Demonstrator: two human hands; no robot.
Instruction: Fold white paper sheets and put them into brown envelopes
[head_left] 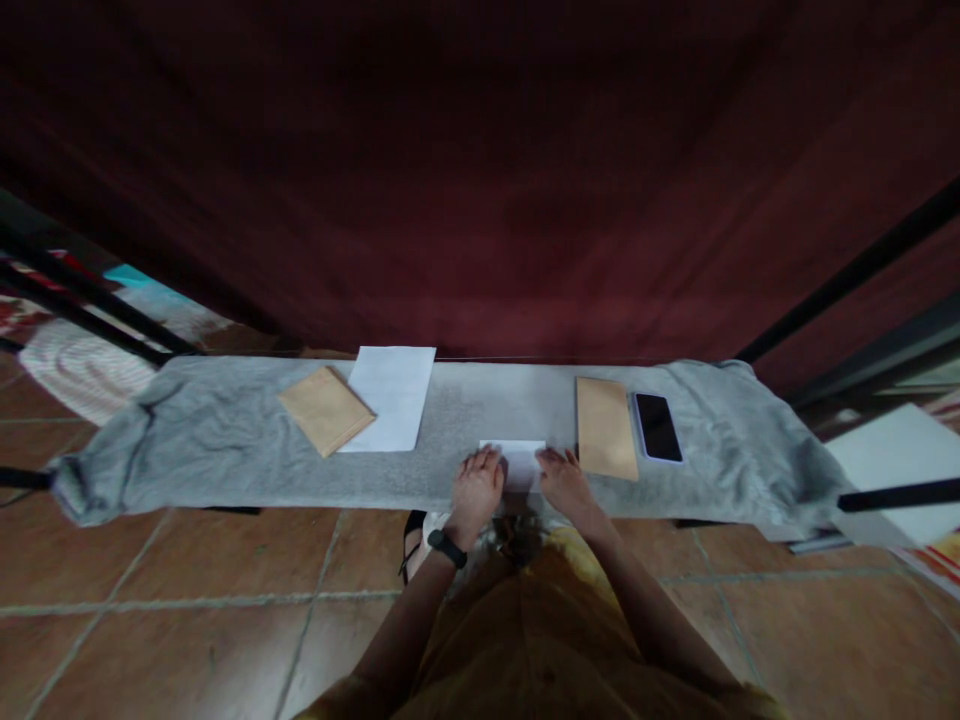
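Note:
A small white piece of paper (520, 464), apparently folded, lies near the front edge of the cloth-covered bench, between my hands. My left hand (478, 488), with a dark band on its wrist, holds the paper's left side with fingers curved over it. On the opposite side, my right hand (564, 484) grips the right edge, fingers close together. The undersides of both hands are hidden. Just right of my right hand lies a brown envelope (606, 428), flat on the cloth.
A phone (658, 427) lies beyond the envelope. Leftward, another brown envelope (325, 410) overlaps a white sheet (394, 395). Grey cloth (225, 430) covers the narrow bench. A dark red curtain (495, 200) hangs behind, and black bars (855, 275) slant at both sides.

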